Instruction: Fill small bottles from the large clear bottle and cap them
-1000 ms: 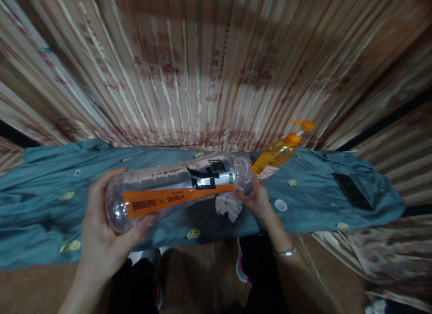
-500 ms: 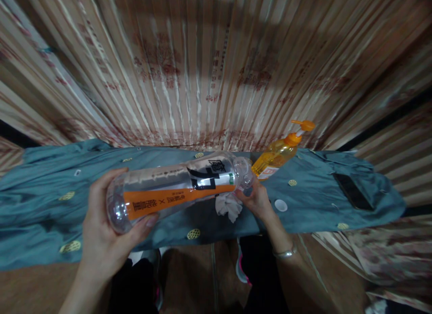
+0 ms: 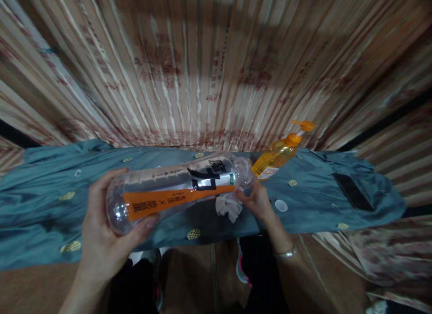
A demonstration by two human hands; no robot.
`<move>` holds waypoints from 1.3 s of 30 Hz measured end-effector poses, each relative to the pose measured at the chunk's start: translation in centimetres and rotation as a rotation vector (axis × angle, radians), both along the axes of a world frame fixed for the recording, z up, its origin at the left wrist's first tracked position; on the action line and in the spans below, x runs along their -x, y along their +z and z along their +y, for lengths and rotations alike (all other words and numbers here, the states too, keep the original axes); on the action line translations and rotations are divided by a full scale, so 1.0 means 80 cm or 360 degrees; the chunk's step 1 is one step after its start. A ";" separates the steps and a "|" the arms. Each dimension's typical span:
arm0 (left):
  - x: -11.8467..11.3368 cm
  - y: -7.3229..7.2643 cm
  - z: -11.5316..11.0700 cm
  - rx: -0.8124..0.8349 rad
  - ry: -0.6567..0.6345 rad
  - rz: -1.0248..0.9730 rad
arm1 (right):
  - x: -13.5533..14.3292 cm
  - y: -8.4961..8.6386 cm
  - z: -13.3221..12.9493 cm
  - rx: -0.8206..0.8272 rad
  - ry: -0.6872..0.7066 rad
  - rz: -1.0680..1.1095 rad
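As I log it above the teal-cloth-covered bench: one clear plastic bottle, orange-and-silver label; probably light, squeezable; left fingers gripping base, right fingers gripping neck, both sound holds.

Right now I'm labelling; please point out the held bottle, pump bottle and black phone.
Held bottle [image 3: 162, 202], head view, orange label.
Pump bottle [image 3: 276, 156], head view, amber body.
Black phone [image 3: 353, 191], head view, dark face.

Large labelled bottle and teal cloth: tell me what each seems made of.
The large bottle looks like clear, glossy plastic: see-through, with bright highlights at its base. The teal cloth looks like thin, faintly shiny fabric, judging by its wrinkles; fibre unclear.
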State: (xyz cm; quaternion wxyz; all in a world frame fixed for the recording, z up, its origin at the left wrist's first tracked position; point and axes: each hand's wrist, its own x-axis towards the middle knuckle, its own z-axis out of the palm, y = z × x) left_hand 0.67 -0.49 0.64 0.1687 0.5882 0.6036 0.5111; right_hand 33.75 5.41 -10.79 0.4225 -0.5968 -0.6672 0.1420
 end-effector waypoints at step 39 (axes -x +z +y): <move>0.001 0.000 0.001 -0.0075 -0.0002 0.0107 | 0.001 0.002 -0.001 -0.0025 0.0028 -0.0003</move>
